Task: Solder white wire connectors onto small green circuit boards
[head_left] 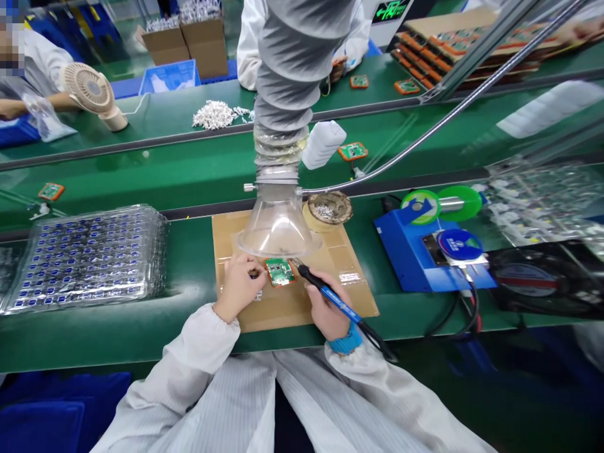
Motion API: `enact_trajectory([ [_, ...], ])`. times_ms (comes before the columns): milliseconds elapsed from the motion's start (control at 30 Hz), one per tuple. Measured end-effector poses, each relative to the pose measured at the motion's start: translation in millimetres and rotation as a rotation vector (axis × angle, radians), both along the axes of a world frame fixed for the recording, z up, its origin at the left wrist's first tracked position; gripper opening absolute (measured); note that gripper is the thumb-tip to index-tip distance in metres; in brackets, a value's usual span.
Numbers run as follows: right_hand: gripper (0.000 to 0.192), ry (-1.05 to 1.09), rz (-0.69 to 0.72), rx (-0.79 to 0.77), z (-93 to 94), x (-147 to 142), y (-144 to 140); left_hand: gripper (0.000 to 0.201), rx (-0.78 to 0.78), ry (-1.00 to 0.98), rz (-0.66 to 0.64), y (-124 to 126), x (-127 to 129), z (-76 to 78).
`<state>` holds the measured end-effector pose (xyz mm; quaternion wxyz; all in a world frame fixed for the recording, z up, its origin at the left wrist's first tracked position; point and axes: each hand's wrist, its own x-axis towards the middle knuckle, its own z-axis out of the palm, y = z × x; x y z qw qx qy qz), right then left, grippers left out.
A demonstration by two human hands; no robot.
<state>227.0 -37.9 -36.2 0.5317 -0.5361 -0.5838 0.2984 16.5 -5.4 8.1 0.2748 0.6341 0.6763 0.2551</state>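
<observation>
Small green circuit board point(279, 272) lay flat on the cardboard sheet point(292, 302), directly beneath the clear fume funnel point(277, 226). Was pinned at its left edge by the fingers of the left hand point(240, 286); whether a component was pinched there could not be told. Soldering iron point(330, 297) was clamped in the right hand point(325, 308), tip resting at the board's right edge. Long axis of the iron ran from lower right up to upper left, tip pointing toward the board, cable trailing off past the wrist. Board sat slightly skewed to the bench point(189, 264) edge.

Judged best practice for the step: steady the board firmly, brace the right wrist on the cardboard, keep the tip under the funnel, touch pad and lead together.

Further out: brass tip cleaner point(329, 209) just behind, blue soldering station point(425, 251) to the right, stacked component trays point(85, 258) to the left.
</observation>
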Motion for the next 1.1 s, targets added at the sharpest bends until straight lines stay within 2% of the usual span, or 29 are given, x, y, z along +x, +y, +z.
enact_trajectory([
  [167, 0.010, 0.013, 0.016, -0.010, -8.0, 11, -13, 0.018, -0.008, 0.026, -0.028, 2, -3, -1.7],
  [433, 0.008, -0.124, 0.065, 0.069, 18.9, 1, -5, 0.017, -0.014, 0.028, -0.038, 3, -5, -3.1],
  [567, 0.006, -0.153, 0.089, 0.061, 25.0, 0, -4, 0.018, -0.002, 0.012, -0.037, 4, -4, -3.7],
  [1100, 0.005, -0.163, 0.107, 0.129, 21.7, -1, -3, 0.020, -0.019, 0.005, -0.030, 3, -3, 0.4],
])
